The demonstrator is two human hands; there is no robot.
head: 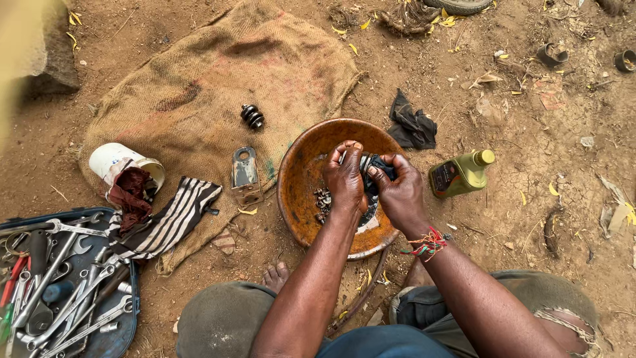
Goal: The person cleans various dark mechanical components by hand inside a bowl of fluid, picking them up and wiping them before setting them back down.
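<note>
- Head view: both hands meet over a rusty orange metal bowl (pixel 298 199) that sits on the bare dirt ground (pixel 530 166).
- The left hand (pixel 344 179) and the right hand (pixel 397 192) are pressed together around a small dark metal part (pixel 372 164) wrapped partly in a dark cloth; each hand's grip is closed on it, fingers curled round its sides (the part's exact shape is hidden by the fingers).
- The part is held above the bowl's middle, clear of the bottom.
- A heap of small nuts and bolts (pixel 322 201) lies inside the bowl, just beside the left wrist.
- The right wrist wears a red thread band (pixel 427 243).
- A green oil bottle (pixel 462 174) with a yellow cap lies on the ground to the right of the bowl, near it.
- A black rag (pixel 412 124) lies beyond the bowl.
- A burlap sack (pixel 218 86) is spread to the left, bearing a black ribbed part (pixel 252 117) and a flat metal bracket (pixel 245 174).
- A white tub (pixel 122 162) and a striped cloth (pixel 169 222) lie at the sack's near edge.
- A tray of spanners (pixel 66 285) sits at far left.
</note>
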